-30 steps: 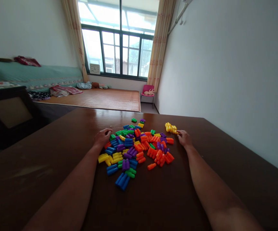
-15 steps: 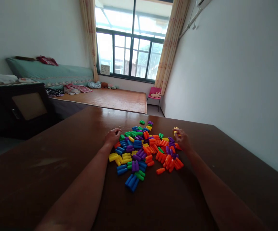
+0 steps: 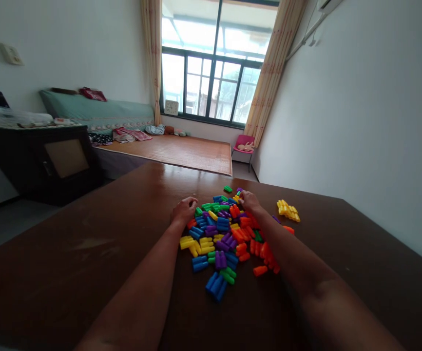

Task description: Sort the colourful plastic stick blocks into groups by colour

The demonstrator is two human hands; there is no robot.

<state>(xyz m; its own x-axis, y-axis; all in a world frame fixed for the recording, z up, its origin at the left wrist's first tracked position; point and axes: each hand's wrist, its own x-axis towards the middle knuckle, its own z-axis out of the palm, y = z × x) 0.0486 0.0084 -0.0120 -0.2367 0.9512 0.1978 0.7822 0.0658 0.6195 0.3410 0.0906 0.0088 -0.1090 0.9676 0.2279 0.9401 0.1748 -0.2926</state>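
The coloured plastic pieces [image 3: 226,242] lie heaped on the tabletop [image 3: 130,229], some toward its far edge; the right hand [image 3: 249,200] is there, fingers bent beside a yellow piece [image 3: 236,199], whether pinching I cannot tell; the left hand [image 3: 184,210], fingers curled, flanks their left side, grip also unclear; a yellow cluster [image 3: 288,210] sits apart, toward the far right corner.

Blocks [image 3: 222,245]: we see blue, green, purple, orange and yellow.
Table [image 3: 86,278]: dark brown.
Curtains [image 3: 275,63]: beige, we think with small reddish motifs, too distant to be sure.
Chair [image 3: 244,139]: pink.
Cabinet [image 3: 35,151]: near-black, its door panel [image 3: 67,158] tan.
Crumpled cloth [image 3: 100,139]: black, spotted white.
Walls [image 3: 372,107]: whitish.
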